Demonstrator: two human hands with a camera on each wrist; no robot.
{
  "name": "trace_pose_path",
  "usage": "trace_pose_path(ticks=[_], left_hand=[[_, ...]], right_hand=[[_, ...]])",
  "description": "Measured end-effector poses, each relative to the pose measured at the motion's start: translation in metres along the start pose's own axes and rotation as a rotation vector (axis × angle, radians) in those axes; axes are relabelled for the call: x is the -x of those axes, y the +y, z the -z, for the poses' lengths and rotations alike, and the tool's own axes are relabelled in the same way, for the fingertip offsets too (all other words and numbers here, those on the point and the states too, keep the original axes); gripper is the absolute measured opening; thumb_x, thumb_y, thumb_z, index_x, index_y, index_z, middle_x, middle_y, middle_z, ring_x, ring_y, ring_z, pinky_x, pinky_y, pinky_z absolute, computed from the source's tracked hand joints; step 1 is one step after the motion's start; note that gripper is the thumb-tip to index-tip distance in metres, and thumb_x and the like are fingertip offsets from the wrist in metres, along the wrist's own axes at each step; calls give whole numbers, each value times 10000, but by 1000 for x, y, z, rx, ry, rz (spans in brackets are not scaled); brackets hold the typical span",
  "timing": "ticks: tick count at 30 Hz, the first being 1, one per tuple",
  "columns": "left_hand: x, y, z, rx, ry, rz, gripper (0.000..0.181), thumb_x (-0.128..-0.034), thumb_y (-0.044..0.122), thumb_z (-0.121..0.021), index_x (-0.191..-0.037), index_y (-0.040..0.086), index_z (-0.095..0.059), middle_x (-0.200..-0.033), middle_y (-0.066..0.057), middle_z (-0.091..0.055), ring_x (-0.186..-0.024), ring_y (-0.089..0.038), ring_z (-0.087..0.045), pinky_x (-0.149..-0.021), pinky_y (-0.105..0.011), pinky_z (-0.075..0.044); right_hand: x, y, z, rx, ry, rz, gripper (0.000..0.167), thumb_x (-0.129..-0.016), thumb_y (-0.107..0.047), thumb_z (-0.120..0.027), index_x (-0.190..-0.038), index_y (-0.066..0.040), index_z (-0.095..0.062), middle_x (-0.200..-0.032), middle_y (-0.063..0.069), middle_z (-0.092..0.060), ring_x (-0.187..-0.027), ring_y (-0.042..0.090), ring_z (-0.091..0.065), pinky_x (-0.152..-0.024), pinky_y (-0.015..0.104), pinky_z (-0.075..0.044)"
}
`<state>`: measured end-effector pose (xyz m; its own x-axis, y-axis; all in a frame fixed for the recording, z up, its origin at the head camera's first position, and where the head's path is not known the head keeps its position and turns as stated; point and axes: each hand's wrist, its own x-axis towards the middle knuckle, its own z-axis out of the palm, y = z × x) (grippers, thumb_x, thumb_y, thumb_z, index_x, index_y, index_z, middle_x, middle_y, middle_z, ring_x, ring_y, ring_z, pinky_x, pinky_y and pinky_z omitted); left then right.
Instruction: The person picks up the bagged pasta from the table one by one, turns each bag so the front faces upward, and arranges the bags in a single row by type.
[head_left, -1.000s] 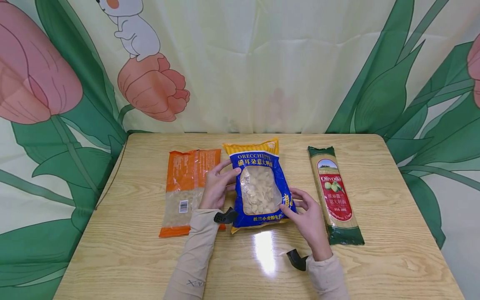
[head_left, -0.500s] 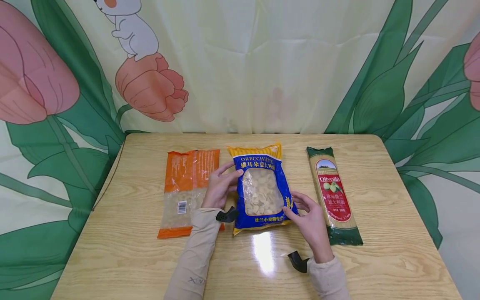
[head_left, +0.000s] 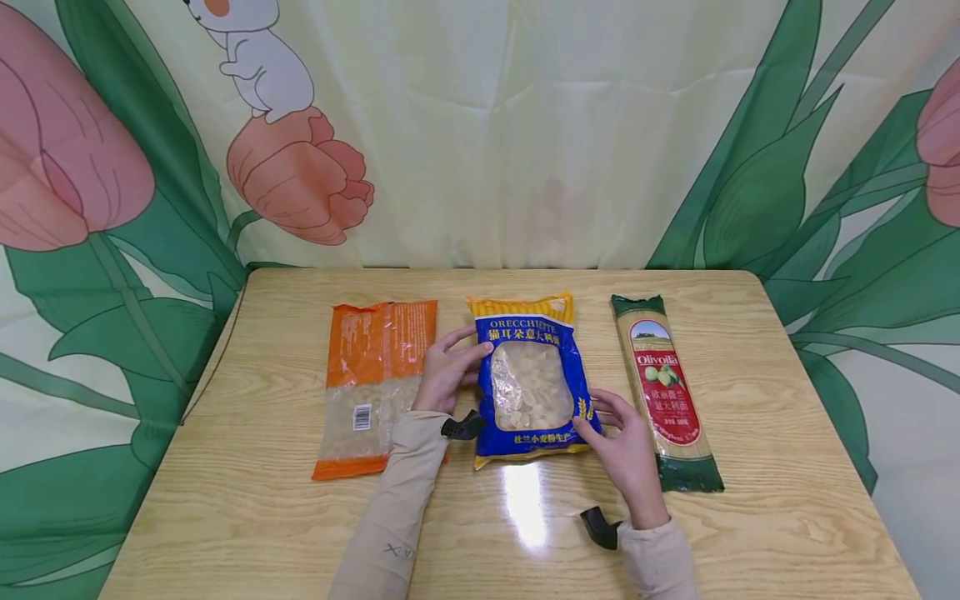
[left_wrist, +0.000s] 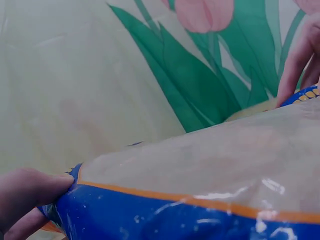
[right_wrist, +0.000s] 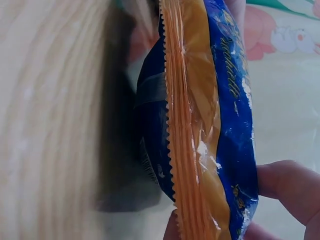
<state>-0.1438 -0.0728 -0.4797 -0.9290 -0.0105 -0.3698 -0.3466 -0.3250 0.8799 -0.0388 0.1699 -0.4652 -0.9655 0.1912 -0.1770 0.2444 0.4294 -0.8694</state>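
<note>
Slightly rightward moved the blue-and-yellow plastic pasta bag (head_left: 532, 383).
Left hand (head_left: 446, 371) and right hand (head_left: 625, 440) pinched its sides, between the flat orange-and-clear plastic bag (head_left: 381, 350) and the slim, green-ended spaghetti pack (head_left: 667, 393).

Blue bag (head_left: 532, 383) shifted toward four o'clock
Left grip (head_left: 446, 373) and right grip (head_left: 626, 437) went along, away from orange bag (head_left: 360, 346).

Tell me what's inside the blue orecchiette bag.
Pale pasta pieces show through the clear window on the front of the orecchiette bag. Whatever lies behind its opaque blue printed film is covered and can't be seen.
</note>
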Motion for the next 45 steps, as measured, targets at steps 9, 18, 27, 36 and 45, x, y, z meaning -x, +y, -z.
trace_pose_path(ticks=[9,18,27,36,45], left_hand=[[-3,-7,0,-82,24,-41,457,-810,55,-809,-1242,59,-659,-952,-193,-752,-645,-167,-719,-582,-318,-610],[-1,-10,-2,-170,32,-60,432,-830,106,-808,-1215,20,-633,-928,-166,-749,-610,-138,-685,-536,-268,-581],[3,-8,2,-318,27,-114,479,-869,102,-763,-1303,2,-587,-1165,-227,-666,-952,-238,-679,-794,-326,-595],[8,4,11,-338,35,-203,454,-889,85,-731,-1313,-1,-591,-1254,-211,-633,-1137,-339,-624,-920,-422,-562],[14,18,29,-336,40,-280,450,-892,64,-727,-1306,-38,-585,-1276,-251,-618,-1134,-323,-632,-960,-366,-545]], right_hand=[[-1,7,1,35,-18,-1,480,-910,-193,-738,-1337,-51,-573,-1292,187,-614,-1137,337,-599,-893,405,-557],[-4,13,3,82,-24,-13,482,-918,-214,-728,-1332,-33,-558,-1303,186,-593,-1149,337,-580,-960,503,-528],[-3,6,4,88,5,24,511,-913,-267,-736,-1335,-36,-561,-1315,173,-555,-1167,343,-570,-987,512,-511],[-6,-8,1,73,21,65,502,-906,-243,-743,-1331,-43,-565,-1305,148,-529,-1206,323,-517,-1029,514,-473],[-9,-24,-8,55,6,207,461,-882,-123,-757,-1294,-6,-588,-1293,172,-541,-1178,344,-533,-1013,524,-479]])
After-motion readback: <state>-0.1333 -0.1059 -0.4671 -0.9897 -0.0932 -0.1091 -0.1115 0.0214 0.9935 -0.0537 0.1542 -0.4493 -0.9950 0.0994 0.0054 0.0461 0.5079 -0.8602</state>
